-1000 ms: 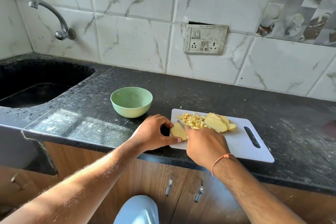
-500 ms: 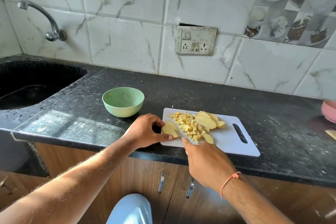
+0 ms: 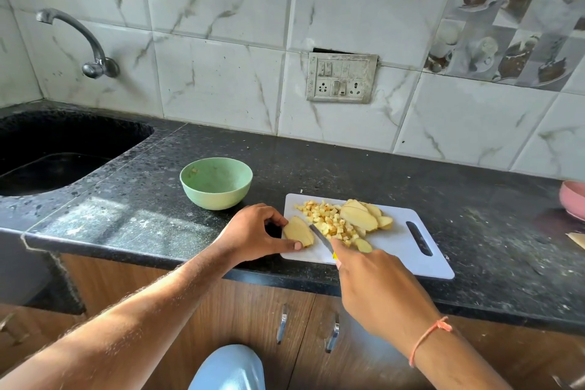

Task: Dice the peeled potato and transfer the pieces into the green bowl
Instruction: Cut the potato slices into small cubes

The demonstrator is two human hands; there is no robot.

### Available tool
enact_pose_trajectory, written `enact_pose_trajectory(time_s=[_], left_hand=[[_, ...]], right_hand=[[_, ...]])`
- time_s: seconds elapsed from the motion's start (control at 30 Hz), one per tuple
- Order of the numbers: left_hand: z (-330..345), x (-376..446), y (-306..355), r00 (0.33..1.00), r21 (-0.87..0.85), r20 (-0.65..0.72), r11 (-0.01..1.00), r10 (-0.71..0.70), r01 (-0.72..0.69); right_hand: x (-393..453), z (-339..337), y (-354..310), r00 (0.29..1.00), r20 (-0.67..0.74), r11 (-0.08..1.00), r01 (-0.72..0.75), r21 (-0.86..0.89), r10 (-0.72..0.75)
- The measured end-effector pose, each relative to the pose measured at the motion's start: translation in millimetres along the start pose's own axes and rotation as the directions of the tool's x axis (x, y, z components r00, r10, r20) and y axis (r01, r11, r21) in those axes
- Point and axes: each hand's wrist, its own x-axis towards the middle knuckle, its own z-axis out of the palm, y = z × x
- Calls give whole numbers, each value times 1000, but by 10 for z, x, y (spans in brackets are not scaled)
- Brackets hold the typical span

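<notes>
A white cutting board (image 3: pixel 402 258) lies at the counter's front edge. On its left end my left hand (image 3: pixel 253 233) pinches a peeled potato slab (image 3: pixel 297 230) between thumb and fingers. My right hand (image 3: pixel 376 285) grips a knife (image 3: pixel 321 236) with a yellow handle; its blade lies right beside the slab's cut end. A heap of small potato dice (image 3: pixel 326 220) sits mid-board, with several thick slices (image 3: pixel 364 217) stacked to its right. The green bowl (image 3: pixel 216 182) stands left of the board, holding only a few scraps.
A black sink (image 3: pixel 60 149) with a tap (image 3: pixel 91 51) is set into the counter's far left. A pink bowl (image 3: pixel 574 204) pokes in at the right edge. Cabinet doors with metal handles (image 3: pixel 281 323) run below the counter.
My right hand has drawn back toward me, so the knife blade now shows beside the slab. A slice now lies at the near side of the dice heap. The camera view shifted left.
</notes>
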Motion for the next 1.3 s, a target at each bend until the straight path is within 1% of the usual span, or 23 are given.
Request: enact_pose_trajectory(time_s=[0.1, 0.23, 0.4, 0.57, 0.67, 0.77, 0.9, 1.03, 1.2, 1.3], left_hand=[[0, 6, -19, 1000, -6, 3, 1000, 16, -16], [-4, 9, -26, 1000, -11, 0, 1000, 27, -27], [9, 28, -46, 1000, -28, 0, 999, 22, -22], [4, 43, -48, 1000, -46, 15, 999, 2, -1], [7, 34, -42, 1000, -56, 13, 998, -4, 5], [0, 27, -27, 1000, -54, 10, 998, -11, 11], [-3, 23, -20, 1000, -53, 12, 998, -17, 18], [3, 9, -6, 1000, -44, 14, 999, -28, 29], [2, 8, -34, 999, -45, 13, 998, -37, 37], [-6, 22, -33, 998, -53, 30, 997, -51, 53]], right_hand=[[204, 56, -47, 1000, -13, 1000, -6, 18, 6], [465, 220, -107, 1000, 14, 998, -18, 63, 17], [622, 357, -143, 1000, 20, 998, -19, 63, 17], [712, 388, -176, 998, 58, 1000, -11, -18, 12], [660, 370, -222, 993, 113, 998, -9, -57, 16], [539, 321, -227, 992, 125, 996, -2, -91, 14], [276, 322, -136, 993, 117, 997, 26, -73, -17], [-12, 289, -87, 989, 146, 999, 36, -41, -29], [-190, 224, -32, 991, 130, 1000, 15, -19, -12], [-231, 128, -30, 997, 77, 1000, -11, -5, 12]])
